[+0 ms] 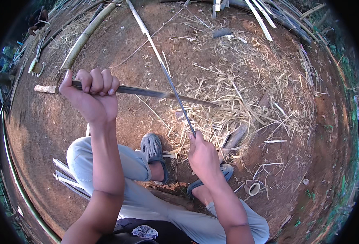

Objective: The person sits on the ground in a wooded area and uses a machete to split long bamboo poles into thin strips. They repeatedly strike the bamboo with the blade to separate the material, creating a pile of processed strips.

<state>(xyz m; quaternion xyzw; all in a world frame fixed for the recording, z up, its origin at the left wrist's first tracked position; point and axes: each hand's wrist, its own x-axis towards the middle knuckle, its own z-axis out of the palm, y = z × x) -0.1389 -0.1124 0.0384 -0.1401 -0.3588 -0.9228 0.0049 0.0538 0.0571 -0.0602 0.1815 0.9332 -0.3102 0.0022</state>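
Observation:
My left hand (94, 91) is closed in a fist around a long, narrow knife (147, 92), close to its pale wooden handle (46, 89). The handle pokes out to the left of the fist, and the dark blade points right. My right hand (202, 156) grips the near end of a long bamboo strip (159, 59), thumb laid along it. That strip runs away toward the far edge, dark near the hand and pale farther off. It crosses the blade right of my left fist; whether they press together I cannot tell.
Curly bamboo shavings (228, 116) lie heaped on the brown soil beyond my feet. A bamboo pole (86, 38) lies at the far left. Split strips (70, 179) rest beside my left knee. A short bamboo ring (253, 188) is at right. Another person (38, 22) sits far left.

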